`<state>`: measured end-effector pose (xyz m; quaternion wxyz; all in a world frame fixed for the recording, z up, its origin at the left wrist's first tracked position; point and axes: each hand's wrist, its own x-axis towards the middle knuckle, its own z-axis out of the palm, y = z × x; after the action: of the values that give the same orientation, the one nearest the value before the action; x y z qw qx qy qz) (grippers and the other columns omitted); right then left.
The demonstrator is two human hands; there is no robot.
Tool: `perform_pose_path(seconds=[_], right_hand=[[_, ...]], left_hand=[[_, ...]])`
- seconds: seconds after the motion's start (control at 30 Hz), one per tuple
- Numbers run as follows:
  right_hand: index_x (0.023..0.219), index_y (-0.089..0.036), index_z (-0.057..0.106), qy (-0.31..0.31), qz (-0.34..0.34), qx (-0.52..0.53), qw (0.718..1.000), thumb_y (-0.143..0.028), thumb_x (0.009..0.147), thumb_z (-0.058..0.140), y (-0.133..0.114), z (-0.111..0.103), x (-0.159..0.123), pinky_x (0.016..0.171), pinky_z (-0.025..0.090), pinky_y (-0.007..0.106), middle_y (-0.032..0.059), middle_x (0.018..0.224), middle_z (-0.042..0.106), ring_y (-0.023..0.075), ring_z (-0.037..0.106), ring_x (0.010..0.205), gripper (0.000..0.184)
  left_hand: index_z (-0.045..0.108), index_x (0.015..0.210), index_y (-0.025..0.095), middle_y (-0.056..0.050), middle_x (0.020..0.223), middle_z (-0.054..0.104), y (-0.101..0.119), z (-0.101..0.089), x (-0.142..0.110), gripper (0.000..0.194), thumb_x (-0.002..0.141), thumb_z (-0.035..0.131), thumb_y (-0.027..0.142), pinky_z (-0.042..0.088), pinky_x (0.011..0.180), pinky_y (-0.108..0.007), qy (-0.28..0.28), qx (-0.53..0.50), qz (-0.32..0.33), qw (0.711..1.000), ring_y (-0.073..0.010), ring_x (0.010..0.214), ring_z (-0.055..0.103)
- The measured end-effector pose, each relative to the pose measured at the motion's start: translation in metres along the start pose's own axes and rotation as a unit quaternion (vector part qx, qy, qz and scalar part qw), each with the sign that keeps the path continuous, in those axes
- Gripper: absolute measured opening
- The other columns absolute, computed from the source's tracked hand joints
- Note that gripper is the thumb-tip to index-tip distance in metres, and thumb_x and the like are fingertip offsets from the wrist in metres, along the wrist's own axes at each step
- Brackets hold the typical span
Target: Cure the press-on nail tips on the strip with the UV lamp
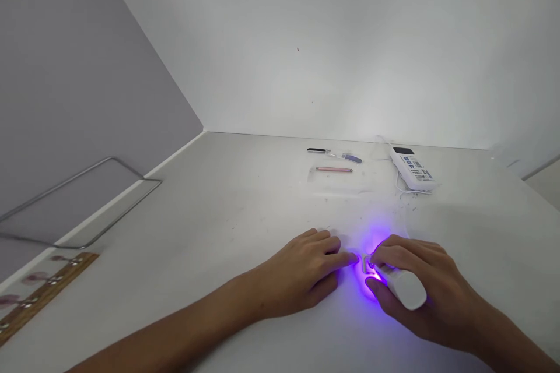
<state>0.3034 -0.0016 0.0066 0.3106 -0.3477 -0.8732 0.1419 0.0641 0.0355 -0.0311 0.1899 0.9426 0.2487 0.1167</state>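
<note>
My right hand [422,288] is wrapped round a small white UV lamp [405,287] that lies low on the white table [245,198]. Its front end glows violet and lights the table between my hands. My left hand [308,268] rests palm down on the table, fingers stretched toward the lamp. The tip of one left finger lies right in the violet glow at the lamp's mouth. The other left fingers are slightly curled and hold nothing.
Farther back lie a dark-handled tool [335,154], a pink pen-like tool [334,169] and a white box-shaped device [412,168] with a cord. A bent metal wire frame [79,201] leans at the left wall. A wooden strip [41,294] lies at the table's left edge.
</note>
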Motion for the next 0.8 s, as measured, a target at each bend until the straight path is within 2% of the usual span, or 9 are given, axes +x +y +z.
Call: perform_pose_path(seconds=[0.8], right_hand=[[0.098,-0.022,0.059,-0.014,0.002,-0.007,1.0,-0.009,0.092,0.058,-0.0008,-0.0012,-0.0045,0.058,0.047,0.025,-0.0025,0.078,0.067,0.0109,0.059,0.062,0.014]], left_hand=[[0.06,0.129,0.024,-0.003,0.086,0.057,-0.0001,-0.0002,-0.0002,0.035,0.1,0.044,0.013,0.04,0.072,-0.032,0.006,0.003,0.004,1.0,-0.0204,0.075,0.052]])
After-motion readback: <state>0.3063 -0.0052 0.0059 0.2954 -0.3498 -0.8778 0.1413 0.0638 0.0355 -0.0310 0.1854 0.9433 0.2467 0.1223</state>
